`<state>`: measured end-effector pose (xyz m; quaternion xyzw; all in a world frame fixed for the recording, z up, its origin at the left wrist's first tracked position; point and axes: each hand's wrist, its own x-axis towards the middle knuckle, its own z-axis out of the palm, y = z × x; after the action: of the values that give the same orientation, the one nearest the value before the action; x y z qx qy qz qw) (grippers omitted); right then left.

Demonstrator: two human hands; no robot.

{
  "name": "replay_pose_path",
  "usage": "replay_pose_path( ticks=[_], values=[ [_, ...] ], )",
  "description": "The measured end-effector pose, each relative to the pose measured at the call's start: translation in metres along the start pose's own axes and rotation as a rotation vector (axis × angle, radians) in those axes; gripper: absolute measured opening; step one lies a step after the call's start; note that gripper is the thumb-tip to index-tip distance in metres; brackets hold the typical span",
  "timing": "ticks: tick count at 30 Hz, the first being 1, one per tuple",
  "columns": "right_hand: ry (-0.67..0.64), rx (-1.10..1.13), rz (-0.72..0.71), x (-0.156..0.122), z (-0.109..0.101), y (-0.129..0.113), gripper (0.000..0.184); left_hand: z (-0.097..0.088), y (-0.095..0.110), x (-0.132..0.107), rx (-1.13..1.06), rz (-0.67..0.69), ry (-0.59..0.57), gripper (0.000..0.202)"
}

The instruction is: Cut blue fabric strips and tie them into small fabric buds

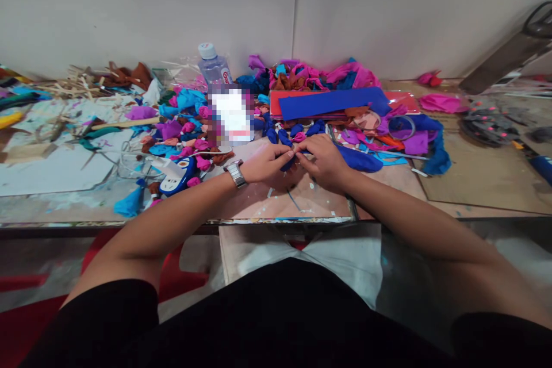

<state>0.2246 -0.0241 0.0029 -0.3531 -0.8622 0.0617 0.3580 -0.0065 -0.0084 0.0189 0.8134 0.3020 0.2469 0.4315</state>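
Note:
My left hand [268,164], with a metal watch on its wrist, and my right hand [325,164] meet fingertip to fingertip over the worktable [276,204]. Both are closed in a pinch on a small piece of dark blue fabric [288,164] held between them. Just right of my right hand lies a larger dark blue fabric piece [360,160]. Several small dark blue fabric rolls [282,135] lie right behind my fingers.
Heaps of pink, purple, cyan and blue fabric scraps [190,121] cover the table's middle. A water bottle [213,69] stands at the back, a blue sheet [330,102] on red sheets beside it. A glue gun [175,175] lies left. A tape ring [401,126] sits right.

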Motion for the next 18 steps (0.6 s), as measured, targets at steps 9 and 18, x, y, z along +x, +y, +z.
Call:
replay_pose_path(
  ticks=[9, 18],
  values=[
    [0.018, 0.005, 0.047, 0.0005, -0.0001, -0.0007, 0.009, 0.0003, 0.0037, -0.0011, 0.297, 0.04, 0.069, 0.037],
    [0.027, 0.011, 0.089, -0.0003, 0.0011, -0.0003, 0.011, -0.0022, 0.0062, -0.0015, 0.225, 0.025, 0.086, 0.046]
  ],
)
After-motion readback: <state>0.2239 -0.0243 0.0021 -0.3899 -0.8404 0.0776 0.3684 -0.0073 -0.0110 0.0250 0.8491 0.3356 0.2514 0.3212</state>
